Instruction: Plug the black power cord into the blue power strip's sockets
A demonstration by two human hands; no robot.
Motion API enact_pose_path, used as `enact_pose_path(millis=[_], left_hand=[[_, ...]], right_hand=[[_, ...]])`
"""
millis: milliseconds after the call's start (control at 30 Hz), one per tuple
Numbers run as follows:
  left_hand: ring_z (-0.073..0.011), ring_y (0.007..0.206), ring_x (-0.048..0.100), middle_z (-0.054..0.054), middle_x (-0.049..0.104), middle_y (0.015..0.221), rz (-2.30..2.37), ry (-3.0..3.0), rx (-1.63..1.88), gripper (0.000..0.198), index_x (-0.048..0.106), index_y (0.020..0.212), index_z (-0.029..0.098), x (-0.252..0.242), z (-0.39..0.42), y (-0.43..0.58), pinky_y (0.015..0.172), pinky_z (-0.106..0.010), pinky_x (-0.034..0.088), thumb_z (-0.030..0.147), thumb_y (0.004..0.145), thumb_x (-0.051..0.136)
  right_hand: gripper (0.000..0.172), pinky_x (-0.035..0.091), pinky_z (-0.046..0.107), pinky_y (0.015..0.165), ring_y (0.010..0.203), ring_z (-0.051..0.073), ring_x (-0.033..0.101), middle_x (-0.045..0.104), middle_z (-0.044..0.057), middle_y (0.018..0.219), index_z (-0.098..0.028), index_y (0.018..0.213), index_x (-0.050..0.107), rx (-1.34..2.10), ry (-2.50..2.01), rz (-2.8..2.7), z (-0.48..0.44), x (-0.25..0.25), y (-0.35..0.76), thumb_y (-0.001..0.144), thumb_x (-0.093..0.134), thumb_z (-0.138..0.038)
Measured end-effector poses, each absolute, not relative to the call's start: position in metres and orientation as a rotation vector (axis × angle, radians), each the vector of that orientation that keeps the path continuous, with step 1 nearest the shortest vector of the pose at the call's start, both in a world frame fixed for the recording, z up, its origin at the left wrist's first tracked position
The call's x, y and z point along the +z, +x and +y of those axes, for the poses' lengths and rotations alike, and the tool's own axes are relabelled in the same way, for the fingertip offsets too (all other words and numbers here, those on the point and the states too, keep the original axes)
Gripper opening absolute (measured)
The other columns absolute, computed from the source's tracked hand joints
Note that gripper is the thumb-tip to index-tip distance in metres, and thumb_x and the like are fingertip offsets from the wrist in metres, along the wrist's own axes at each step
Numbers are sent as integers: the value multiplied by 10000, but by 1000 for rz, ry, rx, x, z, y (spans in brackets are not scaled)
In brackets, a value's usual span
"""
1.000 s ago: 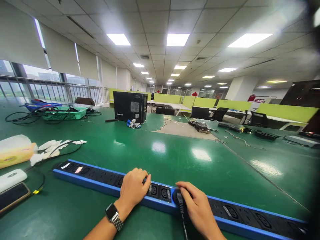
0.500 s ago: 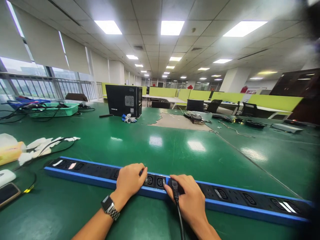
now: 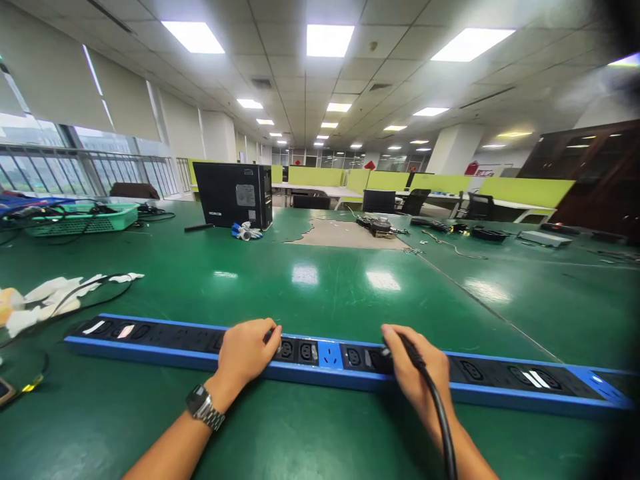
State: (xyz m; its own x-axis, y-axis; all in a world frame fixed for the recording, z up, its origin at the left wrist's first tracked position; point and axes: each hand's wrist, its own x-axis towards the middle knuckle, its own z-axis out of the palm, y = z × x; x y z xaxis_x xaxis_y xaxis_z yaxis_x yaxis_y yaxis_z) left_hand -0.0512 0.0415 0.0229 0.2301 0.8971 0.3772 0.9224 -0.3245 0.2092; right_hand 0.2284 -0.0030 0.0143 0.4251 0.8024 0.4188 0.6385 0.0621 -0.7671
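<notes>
A long blue-edged power strip with black sockets and a blue socket section lies across the table in front of me. My left hand, with a watch on its wrist, is closed over the strip left of that section, its fingertips partly hidden. Over the strip's right half, my right hand is closed on the plug end of a thick black power cord. The plug's prongs point left, partly covered by the fingers. The cord runs down past my wrist.
The green table carries a black computer case with blue-white gloves before it. A green basket of cables stands left, near white cloth-like material. Electronic parts lie on a torn patch at the back.
My right hand has moved right along the strip with the power cord, uncovering the blue socket section. My left hand stays on the strip. The view has shifted slightly.
</notes>
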Motion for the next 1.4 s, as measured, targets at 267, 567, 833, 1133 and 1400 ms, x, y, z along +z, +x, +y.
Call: enact_pose_path(millis=[267,567,833,1133,1400], left_hand=[[-180,693,636,-18,704,727,-1785,-2420,-689,322,669,772,223,21,43,-51,585,-267,299,363,928,424],[-181,698,639,-11,710,739,-1802,-2425,-682,303,671,786,233,23,41,-52,581,-266,300,357,924,431],[-176,701,633,-5,707,742,-1783,-2418,-672,309,664,787,236,22,41,-51,589,-267,306,362,928,420],[-177,704,634,-7,706,741,-1795,-2417,-684,318,664,783,236,22,41,-52,592,-267,307,362,930,412],[-180,708,636,-13,709,750,-1800,-2413,-657,322,657,783,235,23,42,-52,580,-265,294,368,931,404]], right_hand=[[443,461,326,782,828,217,647,709,58,851,-233,866,710,-44,-1842,-1468,-8,-1,263,879,403,-552],[391,502,353,817,884,224,669,726,59,959,-232,948,677,-90,-1660,-1721,-13,-9,276,883,440,-535],[323,524,359,782,852,214,682,729,36,926,-248,943,668,-247,-1612,-1822,-14,-6,275,891,464,-493],[399,468,468,941,1027,263,627,686,87,1102,-257,1130,651,43,-1617,-1909,-20,-4,287,825,559,-496],[416,496,320,792,914,234,656,731,69,946,-189,950,739,755,-1840,-2070,19,65,288,846,427,-444]])
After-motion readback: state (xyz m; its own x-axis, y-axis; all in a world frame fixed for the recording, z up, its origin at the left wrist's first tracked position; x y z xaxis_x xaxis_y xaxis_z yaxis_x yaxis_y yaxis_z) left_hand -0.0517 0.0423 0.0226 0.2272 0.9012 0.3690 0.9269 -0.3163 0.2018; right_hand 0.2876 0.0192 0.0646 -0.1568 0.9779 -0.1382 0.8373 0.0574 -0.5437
